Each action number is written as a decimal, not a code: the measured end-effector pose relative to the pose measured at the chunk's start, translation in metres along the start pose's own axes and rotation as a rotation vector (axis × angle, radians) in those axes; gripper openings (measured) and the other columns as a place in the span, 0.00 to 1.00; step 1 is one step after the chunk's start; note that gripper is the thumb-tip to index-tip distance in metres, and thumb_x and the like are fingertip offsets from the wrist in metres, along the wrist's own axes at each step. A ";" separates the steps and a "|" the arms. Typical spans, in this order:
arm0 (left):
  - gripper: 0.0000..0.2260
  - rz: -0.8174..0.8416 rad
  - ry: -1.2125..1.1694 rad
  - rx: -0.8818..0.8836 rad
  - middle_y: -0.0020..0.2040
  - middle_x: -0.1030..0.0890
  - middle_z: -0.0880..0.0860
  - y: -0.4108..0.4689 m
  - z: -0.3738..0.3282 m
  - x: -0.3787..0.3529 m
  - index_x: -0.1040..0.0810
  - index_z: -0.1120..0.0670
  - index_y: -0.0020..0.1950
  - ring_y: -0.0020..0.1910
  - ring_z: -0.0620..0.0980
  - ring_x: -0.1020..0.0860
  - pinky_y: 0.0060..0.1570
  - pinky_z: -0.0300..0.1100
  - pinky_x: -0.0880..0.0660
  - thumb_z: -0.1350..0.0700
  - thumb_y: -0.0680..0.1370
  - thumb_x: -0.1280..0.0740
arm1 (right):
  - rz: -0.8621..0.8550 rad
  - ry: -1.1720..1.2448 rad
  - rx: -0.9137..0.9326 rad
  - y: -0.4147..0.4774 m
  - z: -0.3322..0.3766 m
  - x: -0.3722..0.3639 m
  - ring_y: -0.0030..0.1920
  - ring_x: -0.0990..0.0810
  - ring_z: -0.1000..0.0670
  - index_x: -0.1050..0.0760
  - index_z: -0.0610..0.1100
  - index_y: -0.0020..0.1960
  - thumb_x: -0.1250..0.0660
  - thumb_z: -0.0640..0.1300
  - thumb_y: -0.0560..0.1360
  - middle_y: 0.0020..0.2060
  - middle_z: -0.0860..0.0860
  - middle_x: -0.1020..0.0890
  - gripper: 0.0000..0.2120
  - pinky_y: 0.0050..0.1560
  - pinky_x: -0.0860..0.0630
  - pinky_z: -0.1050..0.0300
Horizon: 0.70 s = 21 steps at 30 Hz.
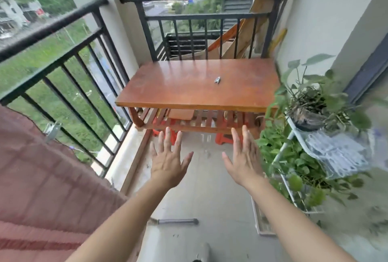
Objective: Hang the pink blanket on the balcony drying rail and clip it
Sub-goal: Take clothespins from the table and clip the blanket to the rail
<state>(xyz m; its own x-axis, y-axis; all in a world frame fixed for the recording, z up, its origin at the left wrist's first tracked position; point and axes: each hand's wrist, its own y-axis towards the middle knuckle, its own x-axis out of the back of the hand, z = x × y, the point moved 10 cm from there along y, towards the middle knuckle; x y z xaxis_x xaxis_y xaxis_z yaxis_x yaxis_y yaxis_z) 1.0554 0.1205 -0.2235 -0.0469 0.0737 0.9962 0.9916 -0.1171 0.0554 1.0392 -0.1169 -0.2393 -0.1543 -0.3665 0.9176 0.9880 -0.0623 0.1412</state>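
Pink blanket (pixel 42 177) is hanging over the balcony rail (pixel 50 28), a metal clip (pixel 52 130) gripping its edge (spare clip (pixel 217 79) lying on the wooden table (pixel 178 87)), left hand (pixel 168 163) and right hand (pixel 243 163) hovering spread and empty; task seemingly nearing completion.

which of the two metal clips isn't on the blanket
The metal clip lying loose on the wooden table; the other clip sits on the pink blanket by the railing.
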 end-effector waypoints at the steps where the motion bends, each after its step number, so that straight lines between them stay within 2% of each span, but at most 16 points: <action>1: 0.34 0.001 0.001 0.000 0.79 0.63 0.54 0.022 -0.001 -0.004 0.60 0.46 0.79 0.78 0.55 0.64 0.75 0.61 0.56 0.32 0.78 0.60 | 0.007 -0.010 0.009 0.022 -0.004 -0.004 0.80 0.57 0.41 0.61 0.49 0.81 0.42 0.58 0.79 0.80 0.42 0.61 0.39 0.79 0.53 0.44; 7: 0.34 0.024 0.001 -0.022 0.79 0.64 0.54 0.164 -0.002 -0.043 0.62 0.45 0.79 0.78 0.54 0.64 0.75 0.59 0.59 0.31 0.78 0.59 | 0.073 -0.070 -0.050 0.156 -0.041 -0.046 0.80 0.58 0.41 0.61 0.50 0.81 0.44 0.59 0.80 0.80 0.42 0.61 0.39 0.77 0.56 0.46; 12: 0.34 0.047 -0.020 0.007 0.79 0.63 0.54 0.298 0.003 -0.064 0.59 0.46 0.80 0.78 0.55 0.62 0.75 0.59 0.58 0.32 0.77 0.60 | 0.128 -0.118 -0.062 0.292 -0.056 -0.079 0.80 0.56 0.41 0.60 0.50 0.81 0.44 0.59 0.80 0.80 0.43 0.60 0.37 0.77 0.52 0.45; 17: 0.33 0.098 0.000 -0.030 0.79 0.66 0.55 0.433 0.008 -0.071 0.62 0.46 0.79 0.78 0.56 0.64 0.74 0.60 0.57 0.33 0.79 0.58 | 0.155 -0.134 -0.094 0.424 -0.067 -0.086 0.80 0.55 0.42 0.59 0.50 0.81 0.44 0.57 0.81 0.80 0.43 0.59 0.36 0.77 0.51 0.45; 21: 0.33 0.097 0.032 -0.057 0.80 0.62 0.55 0.513 0.006 -0.074 0.60 0.47 0.79 0.78 0.57 0.60 0.74 0.60 0.53 0.33 0.78 0.58 | 0.162 -0.117 -0.117 0.501 -0.076 -0.090 0.80 0.54 0.43 0.58 0.51 0.81 0.44 0.57 0.81 0.80 0.46 0.59 0.35 0.77 0.48 0.46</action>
<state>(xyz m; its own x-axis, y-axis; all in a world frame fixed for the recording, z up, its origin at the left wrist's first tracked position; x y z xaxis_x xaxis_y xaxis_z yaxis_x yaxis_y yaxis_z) 1.5686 0.0606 -0.2687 0.0447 0.0279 0.9986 0.9831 -0.1789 -0.0390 1.5474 -0.1857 -0.2799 0.0147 -0.2704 0.9626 0.9914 -0.1215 -0.0493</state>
